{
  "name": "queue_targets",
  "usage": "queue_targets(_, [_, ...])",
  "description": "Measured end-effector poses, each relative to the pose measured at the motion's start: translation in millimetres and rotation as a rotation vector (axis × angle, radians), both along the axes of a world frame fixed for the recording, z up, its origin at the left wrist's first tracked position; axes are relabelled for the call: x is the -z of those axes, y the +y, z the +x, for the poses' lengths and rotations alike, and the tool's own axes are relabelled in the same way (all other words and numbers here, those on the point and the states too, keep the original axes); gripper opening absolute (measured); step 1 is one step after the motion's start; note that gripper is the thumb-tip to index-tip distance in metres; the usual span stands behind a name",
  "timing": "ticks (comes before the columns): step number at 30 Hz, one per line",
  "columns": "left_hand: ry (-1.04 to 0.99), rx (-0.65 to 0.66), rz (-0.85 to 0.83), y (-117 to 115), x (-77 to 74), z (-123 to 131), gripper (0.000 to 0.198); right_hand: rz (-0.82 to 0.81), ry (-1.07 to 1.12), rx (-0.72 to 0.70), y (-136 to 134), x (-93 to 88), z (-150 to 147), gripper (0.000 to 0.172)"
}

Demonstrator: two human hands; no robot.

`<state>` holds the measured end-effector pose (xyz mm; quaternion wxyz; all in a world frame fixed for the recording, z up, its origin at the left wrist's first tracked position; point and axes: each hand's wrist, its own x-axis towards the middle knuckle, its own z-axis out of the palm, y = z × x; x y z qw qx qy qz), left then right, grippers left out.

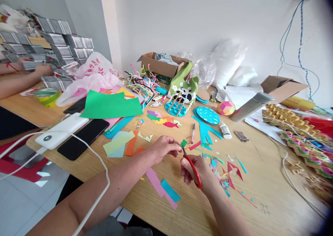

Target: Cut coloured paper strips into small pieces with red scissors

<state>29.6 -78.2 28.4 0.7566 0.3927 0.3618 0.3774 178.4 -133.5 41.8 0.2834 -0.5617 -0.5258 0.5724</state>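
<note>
Between the fingertips of my left hand (166, 148) is a small piece of green paper (183, 143). My right hand (199, 172) grips red-handled scissors (195, 175), whose blades point at that green piece. Whether the blades touch the paper is too small to tell. Just below my hands lie pink paper strips (156, 182) and a blue strip (170, 190). Coloured paper scraps (221, 177) are scattered to the right of the scissors. Beyond my hands lie paper fish cutouts (163, 121), a pen (193, 133) and blue paper discs (208, 115).
At left are green sheets (109, 104), a black phone (83, 139) and a white power bank (62, 130), its cable (101, 159) crossing my left arm. A glue bottle (225, 130) and grey flask (251, 107) stand at right. A co-worker's hands (43, 69) hold a grey box far left.
</note>
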Motion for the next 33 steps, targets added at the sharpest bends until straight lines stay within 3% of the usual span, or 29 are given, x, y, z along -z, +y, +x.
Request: queue_targets(33, [0.027, 0.036, 0.002, 0.7, -0.9, -1.7, 0.017, -0.007, 0.027, -0.01, -0.1, 5.1, 2.4, 0.041])
